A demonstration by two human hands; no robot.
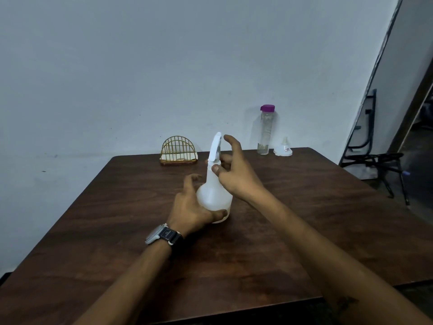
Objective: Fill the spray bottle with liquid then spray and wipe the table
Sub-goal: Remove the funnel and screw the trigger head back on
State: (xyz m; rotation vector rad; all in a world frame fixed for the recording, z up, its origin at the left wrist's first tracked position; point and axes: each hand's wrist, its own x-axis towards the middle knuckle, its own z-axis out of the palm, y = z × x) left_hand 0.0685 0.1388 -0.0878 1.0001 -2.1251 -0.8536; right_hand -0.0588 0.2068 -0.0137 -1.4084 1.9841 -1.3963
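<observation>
A white translucent spray bottle (214, 195) with a white trigger head stands upright in the middle of the dark wooden table (304, 219). My left hand (189, 207) cups its round lower body, thumb across the front. My right hand (234, 170) sits at the bottle's neck just under the trigger head, thumb and some fingers touching it, the other fingers spread apart. At the table's far edge stands a tall clear bottle (266, 130) with a purple cap and a little liquid at the bottom. Beside that bottle lies a small white funnel (283, 147).
A gold wire napkin holder (178, 150) holding white napkins stands at the far edge, left of the spray bottle. A plain wall rises right behind the table. A folded black metal frame (375, 160) leans at the right, off the table.
</observation>
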